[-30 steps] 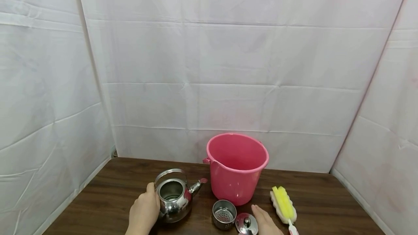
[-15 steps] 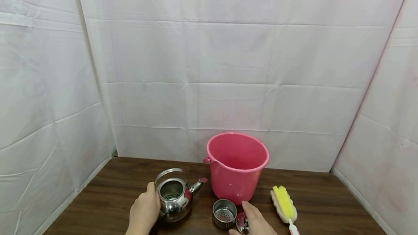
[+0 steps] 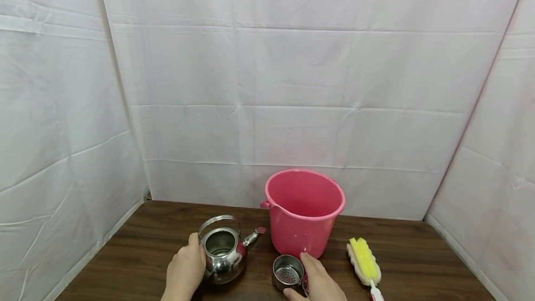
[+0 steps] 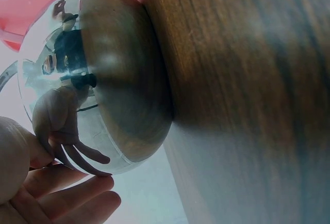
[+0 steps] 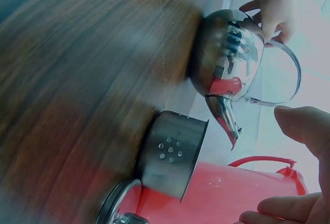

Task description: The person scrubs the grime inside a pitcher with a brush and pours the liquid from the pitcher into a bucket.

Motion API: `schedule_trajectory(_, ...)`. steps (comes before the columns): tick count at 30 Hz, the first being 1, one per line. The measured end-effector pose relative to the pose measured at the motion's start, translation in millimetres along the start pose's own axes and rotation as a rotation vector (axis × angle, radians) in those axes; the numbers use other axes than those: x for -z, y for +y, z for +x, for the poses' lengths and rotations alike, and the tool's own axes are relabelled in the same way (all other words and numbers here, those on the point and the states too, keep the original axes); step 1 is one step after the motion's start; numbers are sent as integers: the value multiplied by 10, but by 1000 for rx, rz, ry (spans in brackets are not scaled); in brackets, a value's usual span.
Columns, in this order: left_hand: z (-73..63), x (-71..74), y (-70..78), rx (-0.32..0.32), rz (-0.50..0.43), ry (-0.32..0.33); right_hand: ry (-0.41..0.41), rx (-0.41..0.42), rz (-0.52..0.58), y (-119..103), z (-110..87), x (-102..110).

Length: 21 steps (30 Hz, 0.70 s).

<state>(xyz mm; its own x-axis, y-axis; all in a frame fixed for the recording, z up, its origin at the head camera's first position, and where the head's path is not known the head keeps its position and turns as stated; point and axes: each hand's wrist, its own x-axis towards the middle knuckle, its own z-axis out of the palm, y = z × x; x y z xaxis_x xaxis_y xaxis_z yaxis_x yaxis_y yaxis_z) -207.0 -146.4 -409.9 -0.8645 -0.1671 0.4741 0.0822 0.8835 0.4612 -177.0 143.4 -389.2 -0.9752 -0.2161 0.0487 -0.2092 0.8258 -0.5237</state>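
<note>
A shiny steel kettle (image 3: 225, 267) stands lidless and upright on the table, its arched handle raised and its pink-tipped spout pointing right. My left hand (image 3: 184, 268) grips its left side near the handle's base; in the left wrist view the fingertips (image 4: 103, 203) lie beside its rounded wall. Right of the kettle sits a perforated steel strainer cup (image 3: 288, 274), open side up. My right hand (image 3: 319, 283) hovers over the round lid (image 5: 121, 201), hiding most of it in the head view. Its thumb and fingers are spread around the strainer's near right side, apparently without holding it.
Behind the strainer stands a pink bucket (image 3: 298, 238). A yellow and white sponge brush (image 3: 364, 261) lies to the right, handle toward me. White cloth (image 3: 292, 78) hangs behind and at both sides of the dark wooden table (image 3: 138, 245).
My right hand has moved left from beside the lid, across it, to the strainer's right side. My left hand and the kettle stay where they were.
</note>
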Motion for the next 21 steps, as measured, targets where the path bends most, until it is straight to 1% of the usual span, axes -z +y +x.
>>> schedule_trajectory(5, 1, 3, 5, 4, -4, -6, 12, 31, 8, -67, 16, -12)
schedule_trajectory(10, 4, 3, 11, 12, -4, -13, 28, 45, 2, -108, 41, -27)
schedule_trajectory(21, 2, 19, 14, 21, -2, -24, 35, 78, -1, -202, 112, -53)
